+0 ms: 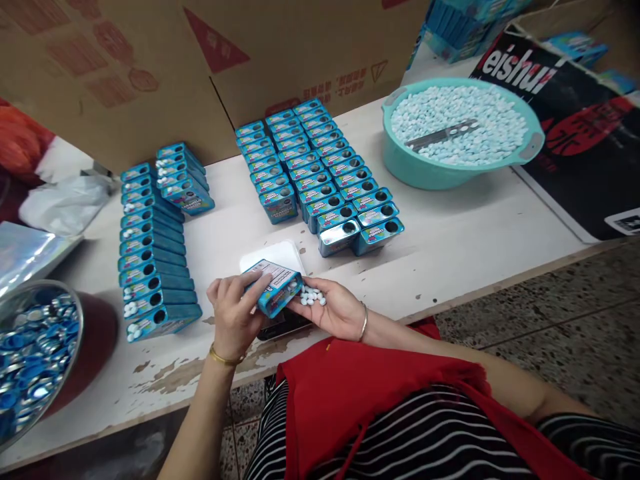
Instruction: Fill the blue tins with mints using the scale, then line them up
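Observation:
My left hand [234, 313] is closed around a blue candy tin [274, 279], tilted so that one end faces my other palm. Its printed back is turned up. Palm up beside the tin, my right hand [337, 312] cups a small pile of pale candies [313, 296], its fingers partly hidden behind the tin. Under both hands is a white-topped scale [287, 253], mostly covered. Blue tins [323, 177] with round holes on top stand in rows ahead of me. Another line of tins [155, 267] on the left has pale candies lying on several tops.
A teal basin [425, 170] full of pale candies, with a flat metal strip [443, 135] in it, stands at the right. On the left is a metal bowl [83, 347] of blue and silver caps. A cardboard box [300, 47] walls off the table's back.

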{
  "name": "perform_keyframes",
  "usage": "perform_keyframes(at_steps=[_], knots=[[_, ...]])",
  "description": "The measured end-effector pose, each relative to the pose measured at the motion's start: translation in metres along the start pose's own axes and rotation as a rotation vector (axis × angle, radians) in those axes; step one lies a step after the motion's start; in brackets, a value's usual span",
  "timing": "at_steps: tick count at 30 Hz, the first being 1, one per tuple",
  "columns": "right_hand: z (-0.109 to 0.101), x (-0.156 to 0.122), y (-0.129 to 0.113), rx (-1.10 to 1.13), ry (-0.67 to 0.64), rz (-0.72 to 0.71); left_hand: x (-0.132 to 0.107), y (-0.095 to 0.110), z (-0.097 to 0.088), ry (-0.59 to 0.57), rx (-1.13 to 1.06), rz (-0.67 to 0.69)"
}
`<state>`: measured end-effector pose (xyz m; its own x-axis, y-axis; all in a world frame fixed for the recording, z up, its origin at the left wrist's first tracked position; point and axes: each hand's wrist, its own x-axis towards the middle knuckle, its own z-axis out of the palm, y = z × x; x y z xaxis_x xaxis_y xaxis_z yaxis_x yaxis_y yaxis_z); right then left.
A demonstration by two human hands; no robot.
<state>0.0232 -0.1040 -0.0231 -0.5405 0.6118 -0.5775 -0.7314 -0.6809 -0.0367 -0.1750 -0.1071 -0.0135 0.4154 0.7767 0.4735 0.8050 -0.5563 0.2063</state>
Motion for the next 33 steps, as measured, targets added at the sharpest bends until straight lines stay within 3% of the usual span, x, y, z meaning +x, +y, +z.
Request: perform_keyframes(at_steps=[5, 8, 11, 15, 18, 21, 24, 28, 33], knots=[[-0.015, -0.009, -0.009, -0.084, 0.031, -0.017, -0.005, -0.006, 0.025, 0.005, -0.423, -0.383], [-0.027, -0.012, -0.017, -0.141, 0.108, -0.083, -0.007, -0.015, 0.041, 0.033, -0.559, -0.528], [-0.039, -0.012, -0.025, -0.228, 0.166, -0.134, -0.007, -0.020, 0.047, 0.017, -0.651, -0.541], [-0.055, -0.010, -0.030, -0.328, 0.186, -0.140, -0.013, -0.019, 0.030, 0.038, -0.656, -0.477], [-0.064, -0.009, -0.030, -0.412, 0.185, -0.106, -0.034, -0.010, 0.012, 0.154, -0.447, -0.615], [-0.068, -0.007, -0.027, -0.472, 0.151, -0.039, -0.062, 0.003, 0.006, 0.046, -0.250, -0.764], [-0.067, -0.005, -0.023, -0.531, 0.106, 0.000, -0.084, 0.019, 0.013, -0.096, -0.251, -0.754], [-0.065, -0.008, -0.022, -0.650, 0.026, -0.018, -0.089, 0.037, 0.028, -0.087, -0.250, -0.746], [-0.070, -0.018, -0.031, -0.757, 0.054, -0.130, -0.080, 0.054, 0.035, -0.108, -0.282, -0.711]])
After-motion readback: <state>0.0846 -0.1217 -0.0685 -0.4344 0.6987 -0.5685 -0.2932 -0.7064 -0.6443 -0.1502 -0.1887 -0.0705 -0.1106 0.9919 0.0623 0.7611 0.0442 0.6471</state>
